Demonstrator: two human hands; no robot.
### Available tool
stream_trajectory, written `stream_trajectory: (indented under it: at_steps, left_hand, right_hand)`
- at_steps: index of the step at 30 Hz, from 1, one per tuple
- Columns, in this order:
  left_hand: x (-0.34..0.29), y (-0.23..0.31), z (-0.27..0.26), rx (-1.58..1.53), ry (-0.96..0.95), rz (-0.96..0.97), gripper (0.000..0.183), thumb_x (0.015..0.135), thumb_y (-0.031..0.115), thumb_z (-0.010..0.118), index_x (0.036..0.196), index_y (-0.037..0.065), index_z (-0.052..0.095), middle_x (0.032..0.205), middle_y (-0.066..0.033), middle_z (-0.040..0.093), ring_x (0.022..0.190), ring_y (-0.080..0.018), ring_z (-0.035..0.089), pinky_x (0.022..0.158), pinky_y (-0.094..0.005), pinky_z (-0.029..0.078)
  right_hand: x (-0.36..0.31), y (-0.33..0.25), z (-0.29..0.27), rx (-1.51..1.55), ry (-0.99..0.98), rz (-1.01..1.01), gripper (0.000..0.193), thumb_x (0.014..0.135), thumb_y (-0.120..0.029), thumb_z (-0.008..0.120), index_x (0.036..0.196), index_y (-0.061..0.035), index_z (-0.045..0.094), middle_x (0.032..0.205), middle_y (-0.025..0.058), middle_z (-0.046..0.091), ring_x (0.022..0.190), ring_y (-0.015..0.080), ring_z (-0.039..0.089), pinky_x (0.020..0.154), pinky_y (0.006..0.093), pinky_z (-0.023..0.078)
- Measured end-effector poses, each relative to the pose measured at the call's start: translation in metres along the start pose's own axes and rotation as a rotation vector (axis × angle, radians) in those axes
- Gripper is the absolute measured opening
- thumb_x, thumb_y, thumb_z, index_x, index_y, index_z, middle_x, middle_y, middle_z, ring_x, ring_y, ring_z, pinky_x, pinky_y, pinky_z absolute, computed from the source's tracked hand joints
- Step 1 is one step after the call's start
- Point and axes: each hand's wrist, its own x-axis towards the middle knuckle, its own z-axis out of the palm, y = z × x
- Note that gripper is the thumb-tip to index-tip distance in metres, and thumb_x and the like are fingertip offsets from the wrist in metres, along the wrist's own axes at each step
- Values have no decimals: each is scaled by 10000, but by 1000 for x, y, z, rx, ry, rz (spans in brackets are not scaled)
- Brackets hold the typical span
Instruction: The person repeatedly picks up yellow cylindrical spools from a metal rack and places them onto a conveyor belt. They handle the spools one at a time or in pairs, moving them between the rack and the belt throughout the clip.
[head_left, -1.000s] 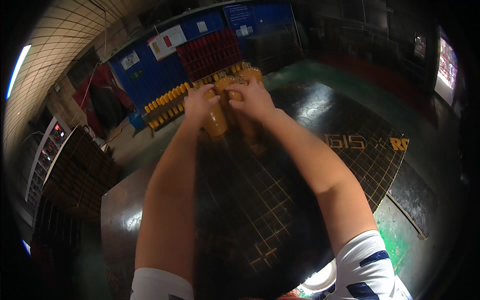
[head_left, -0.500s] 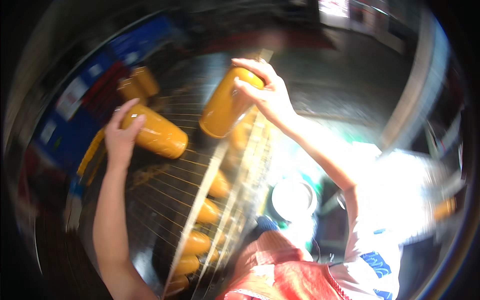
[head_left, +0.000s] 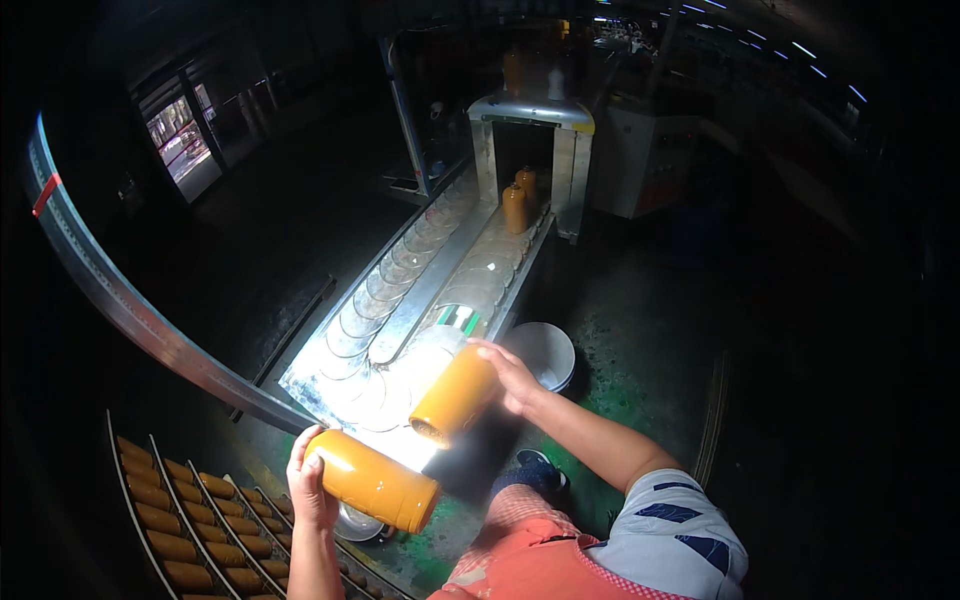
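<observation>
Each hand is closed on a glossy yellow-orange bottle. My left hand [head_left: 308,485] grips one bottle [head_left: 375,482] by its left end. That bottle lies tilted, its base pointing right and down. My right hand [head_left: 512,382] clasps the top end of a second bottle [head_left: 452,395], which slants with its base toward lower left. The fingers hide both necks. Both bottles hang over the near end of a conveyor [head_left: 395,320] of overlapping round plates, brightly lit there. Farther along it, two upright bottles of the same colour [head_left: 515,210] stand by a metal-framed tunnel opening [head_left: 530,112].
At lower left a rack [head_left: 160,500] holds rows of similar bottles. A white bucket [head_left: 548,352] stands right of the conveyor. A metal post [head_left: 110,275], bent by the lens, rises at the left. A grey cabinet [head_left: 650,160] stands beyond the tunnel.
My view has swung from the bottle rack round to the conveyor. Both bottles have come along, still held; the rack now shows at lower left.
</observation>
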Motion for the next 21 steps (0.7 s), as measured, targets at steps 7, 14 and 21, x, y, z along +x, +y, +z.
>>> stream_trajectory:
  at_steps: [7, 14, 21]
  left_hand:
    - [169, -260, 152, -534, -93, -748, 528, 889, 554, 584, 1281, 201, 566, 1201, -242, 617, 1010, -399, 632, 790, -522, 560]
    - [238, -345, 238, 472, -570, -80, 467, 1011, 541, 414, 1290, 197, 561, 1223, -234, 597, 1066, -376, 611, 819, -447, 540]
    - [283, -352, 291, -683, -103, -988, 407, 1015, 375, 476, 1347, 148, 536, 1320, -98, 578, 1243, -306, 530, 1043, -448, 435]
  right_hand:
    - [79, -23, -231, 438, 243, 317, 464, 967, -464, 503, 1362, -221, 489, 1387, 103, 501, 1299, 352, 483, 1030, 616, 429]
    - [154, -41, -347, -1492, -140, -801, 459, 854, -231, 711, 1256, -89, 542, 1109, 47, 657, 1118, 252, 617, 926, 420, 472]
    - [193, -80, -380, -1339, -169, -648, 408, 843, -213, 738, 1186, -66, 573, 1014, 62, 678, 936, 257, 684, 820, 385, 532]
